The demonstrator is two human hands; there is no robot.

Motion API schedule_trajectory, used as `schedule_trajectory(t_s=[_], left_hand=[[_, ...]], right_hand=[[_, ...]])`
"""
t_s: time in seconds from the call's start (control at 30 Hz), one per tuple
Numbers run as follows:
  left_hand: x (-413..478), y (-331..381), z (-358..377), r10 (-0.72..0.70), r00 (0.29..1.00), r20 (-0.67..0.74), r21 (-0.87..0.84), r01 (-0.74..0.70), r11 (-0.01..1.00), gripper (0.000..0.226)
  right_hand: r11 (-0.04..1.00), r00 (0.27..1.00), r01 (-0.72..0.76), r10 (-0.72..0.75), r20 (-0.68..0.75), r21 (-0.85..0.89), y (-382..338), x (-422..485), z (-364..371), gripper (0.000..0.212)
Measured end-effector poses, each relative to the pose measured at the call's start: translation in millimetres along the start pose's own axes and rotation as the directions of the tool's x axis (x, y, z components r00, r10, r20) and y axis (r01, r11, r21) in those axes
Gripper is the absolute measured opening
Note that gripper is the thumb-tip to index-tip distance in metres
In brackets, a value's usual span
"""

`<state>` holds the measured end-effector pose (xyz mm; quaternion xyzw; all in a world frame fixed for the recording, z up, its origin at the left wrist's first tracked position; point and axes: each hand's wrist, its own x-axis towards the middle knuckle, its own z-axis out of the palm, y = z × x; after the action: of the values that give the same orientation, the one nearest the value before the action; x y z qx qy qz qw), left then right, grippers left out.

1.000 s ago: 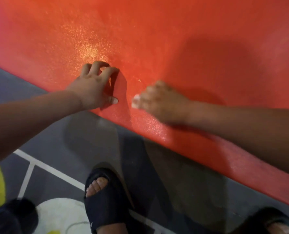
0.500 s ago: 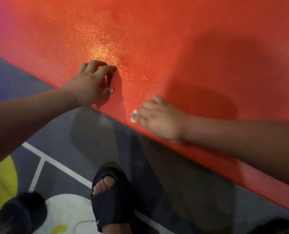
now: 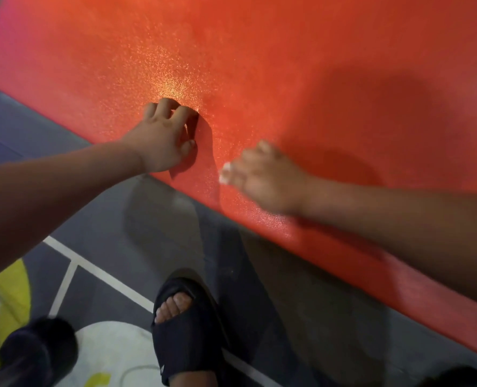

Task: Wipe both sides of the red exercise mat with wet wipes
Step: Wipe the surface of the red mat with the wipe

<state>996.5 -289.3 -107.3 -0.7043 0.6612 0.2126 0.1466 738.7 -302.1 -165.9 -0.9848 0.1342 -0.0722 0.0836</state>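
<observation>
2 hands lie on the red mat. The right hand curls its grip round a wet wipe; just left of that grip, the left hand braces on spread fingertips.

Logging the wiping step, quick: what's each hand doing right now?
Left hand: holds nothing, bent fingertips rest on the red mat.
Right hand: on the white wipe; blur hides its grip.

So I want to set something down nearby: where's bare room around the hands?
Free: the wide red mat beyond the left hand and the right hand, and the grey floor between the mat's near edge and the black sandal. Crowded: the narrow gap between the hands, where the wet wipe sits.
</observation>
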Motion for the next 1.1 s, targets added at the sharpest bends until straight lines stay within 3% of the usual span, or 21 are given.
schedule_trajectory(t_s=[0.03,0.1,0.17,0.2,0.23,0.3,0.4,0.47,0.5,0.57,0.63,0.7,0.73,0.77,0.83,0.9,0.93,1.0,1.03,1.1], left_hand=[[0.6,0.1,0.2,0.009,1.0,0.002,0.011,-0.009,1.0,0.058],[3.4,0.7,-1.0,0.027,1.0,0.001,0.045,-0.027,0.999,0.058],[7.7,5.0,-4.0,0.044,0.999,-0.015,0.032,-0.043,0.999,0.062],[10.1,10.8,-7.1,0.051,0.998,-0.026,0.026,-0.05,0.998,0.063],[12.7,17.3,-9.2,0.059,0.998,-0.038,0.019,-0.058,0.998,0.063],[17.5,29.8,-12.1,0.071,0.996,-0.061,0.005,-0.071,0.997,0.063],[28.4,43.5,-13.7,0.085,0.994,-0.076,-0.02,-0.086,0.996,0.062],[36.5,51.3,-13.5,0.091,0.993,-0.08,-0.048,-0.095,0.994,0.059],[40.1,56.3,-13.7,0.101,0.991,-0.089,-0.063,-0.107,0.992,0.058],[47.3,67.9,-16.5,0.117,0.986,-0.121,-0.086,-0.128,0.988,0.06],[57.2,79.3,-21.8,0.15,0.977,-0.151,-0.074,-0.162,0.984,0.063],[70.7,88.2,-27.7,0.174,0.969,-0.177,-0.063,-0.188,0.98,0.065],[77.7,92.1,-30.4,0.176,0.967,-0.183,-0.067,-0.191,0.979,0.064],[86.0,95.7,-32.2,0.171,0.967,-0.186,-0.072,-0.187,0.98,0.061],[99.6,101.1,-32.2,0.138,0.969,-0.207,-0.083,-0.158,0.984,0.056],[113.9,106.1,-30.4,0.095,0.961,-0.26,-0.11,-0.127,0.986,0.055],[119.7,108.0,-29.6,0.078,0.953,-0.293,-0.125,-0.119,0.985,0.055],[131.3,110.2,-27.5,0.063,0.935,-0.348,-0.132,-0.116,0.984,0.055],[136.7,111.2,-26.3,0.057,0.931,-0.362,-0.13,-0.111,0.985,0.055],[148.8,115.5,-22.4,0.015,0.931,-0.364,-0.152,-0.076,0.985,0.055]], right_hand=[[0.996,0.997,-0.066,0.064,-0.041,-0.057,24.5,5.8,-3.1,0.032],[0.93,0.94,-0.338,0.329,-0.085,-0.142,79.2,9.9,-15.8,0.036],[0.758,0.771,-0.636,0.631,-0.083,-0.145,117.1,4.7,-33.1,0.039],[0.692,0.704,-0.71,0.703,-0.098,-0.132,127.1,1.6,-37.6,0.04],[0.68,0.692,-0.722,0.715,-0.097,-0.127,129.2,0.6,-39.6,0.041],[0.772,0.777,-0.629,0.629,-0.027,-0.091,112.3,2.7,-35.4,0.045],[0.974,0.97,-0.224,0.224,0.097,-0.02,59.7,-5.2,-22.9,0.055],[1.0,0.987,-0.029,0.028,0.16,0.006,52.1,-15.3,-24.0,0.051],[1.0,0.99,-0.006,0.007,0.14,-0.003,63.3,-18.3,-26.6,0.046],[0.985,0.985,-0.148,0.154,0.073,-0.087,103.1,-20.1,-33.1,0.04],[0.884,0.903,-0.427,0.427,-0.047,-0.19,158.1,-29.5,-43.7,0.041],[0.693,0.716,-0.695,0.691,-0.095,-0.192,197.8,-41.8,-55.9,0.042],[0.62,0.639,-0.768,0.761,-0.115,-0.163,206.0,-44.4,-57.8,0.043],[0.607,0.624,-0.78,0.774,-0.109,-0.151,205.9,-44.0,-57.0,0.044],[0.74,0.747,-0.663,0.664,-0.033,-0.111,182.6,-40.3,-48.5,0.051],[0.913,0.913,-0.405,0.406,0.025,-0.04,147.9,-43.1,-37.9,0.055],[0.961,0.96,-0.277,0.277,0.044,-0.02,135.3,-47.1,-34.4,0.054],[0.99,0.989,-0.138,0.138,0.052,-0.01,138.2,-53.6,-35.0,0.053],[0.989,0.989,-0.14,0.142,0.049,-0.04,149.6,-53.7,-39.0,0.051],[0.946,0.955,-0.294,0.296,-0.001,-0.14,186.0,-49.1,-46.1,0.048]])
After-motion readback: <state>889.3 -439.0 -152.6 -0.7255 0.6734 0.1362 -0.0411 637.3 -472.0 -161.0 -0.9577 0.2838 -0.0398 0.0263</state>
